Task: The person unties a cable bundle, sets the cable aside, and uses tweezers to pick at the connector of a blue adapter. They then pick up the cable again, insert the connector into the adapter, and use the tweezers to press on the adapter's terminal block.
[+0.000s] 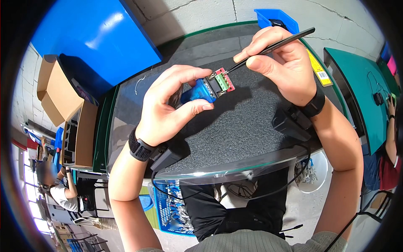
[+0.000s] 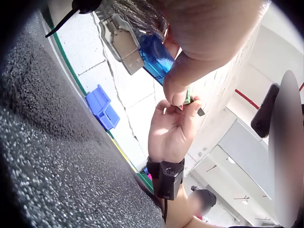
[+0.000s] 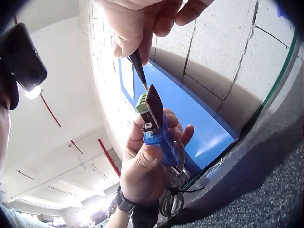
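Note:
My left hand [image 1: 161, 103] grips a blue translucent cable connector [image 1: 196, 93] between thumb and fingers, above the dark mat [image 1: 235, 126]. Plugged onto the connector's front is a small red circuit board [image 1: 230, 85] with a green screw terminal block [image 3: 142, 102]. My right hand [image 1: 287, 69] pinches black tweezers [image 1: 289, 40] between thumb and fingers. The tweezers' tips are right at the terminal block's edge of the board. A coiled grey cable [image 3: 173, 202] hangs below my left hand, and a grey metallic plug [image 2: 122, 45] shows beside the connector in the left wrist view.
A blue bin [image 1: 262, 17] stands at the table's back edge, with a yellow label strip [image 1: 320, 69] to its right. A large blue panel [image 1: 92, 38] and an open cardboard box [image 1: 86, 138] are at left. Below the table are a blue basket [image 1: 161, 206] and a white bucket [image 1: 321, 176].

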Available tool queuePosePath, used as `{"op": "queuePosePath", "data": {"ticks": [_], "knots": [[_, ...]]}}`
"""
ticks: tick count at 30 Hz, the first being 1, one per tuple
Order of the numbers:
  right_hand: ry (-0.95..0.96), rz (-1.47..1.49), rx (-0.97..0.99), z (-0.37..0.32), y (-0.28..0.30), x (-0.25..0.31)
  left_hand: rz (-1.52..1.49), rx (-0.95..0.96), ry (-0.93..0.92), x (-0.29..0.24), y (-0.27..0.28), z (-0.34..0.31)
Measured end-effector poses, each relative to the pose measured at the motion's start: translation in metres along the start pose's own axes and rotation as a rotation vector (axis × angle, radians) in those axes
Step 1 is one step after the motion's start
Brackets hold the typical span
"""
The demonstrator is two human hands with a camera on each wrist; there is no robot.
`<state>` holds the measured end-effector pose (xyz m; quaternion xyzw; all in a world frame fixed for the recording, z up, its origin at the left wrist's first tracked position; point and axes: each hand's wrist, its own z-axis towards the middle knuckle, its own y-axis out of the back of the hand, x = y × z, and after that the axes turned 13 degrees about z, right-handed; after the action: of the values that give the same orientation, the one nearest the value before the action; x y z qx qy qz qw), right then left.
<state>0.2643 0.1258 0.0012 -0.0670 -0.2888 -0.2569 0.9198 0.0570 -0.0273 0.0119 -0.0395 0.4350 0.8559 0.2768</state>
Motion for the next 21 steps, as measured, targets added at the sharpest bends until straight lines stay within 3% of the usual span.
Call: {"op": "queuePosePath", "data": {"ticks": [21], "knots": [[0.034, -0.022, 0.054, 0.0017, 0.0025, 0.001, -0.023, 0.01, 0.002, -0.0004, 0.0005, -0.0003]]}}
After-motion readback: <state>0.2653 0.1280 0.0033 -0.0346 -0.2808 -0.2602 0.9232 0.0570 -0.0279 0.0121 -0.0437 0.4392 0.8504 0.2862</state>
